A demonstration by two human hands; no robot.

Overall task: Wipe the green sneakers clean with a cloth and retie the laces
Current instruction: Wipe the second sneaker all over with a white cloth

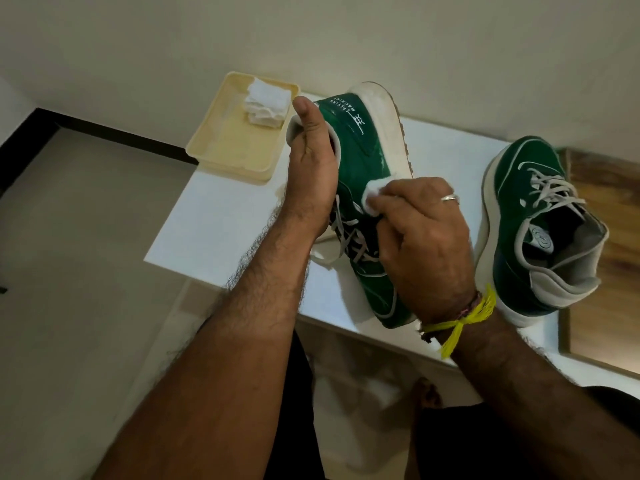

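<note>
The near sneaker [360, 157] is steadied at its collar by the left hand [311, 168], fingers tucked inside the opening, its long axis running from 11 o'clock at the heel to 5 o'clock at the toe. A white cloth [479, 197] is pinched in the right hand [426, 237] and pressed on the green side panel. The second sneaker [540, 230] is left at 3 o'clock, nearer the right hand.

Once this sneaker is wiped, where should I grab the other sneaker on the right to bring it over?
Take the second sneaker by its heel collar, from above: it lies open-side up, so fingers can hook inside the grey-lined opening with the thumb outside. Both the left hand and right hand are busy now.
</note>
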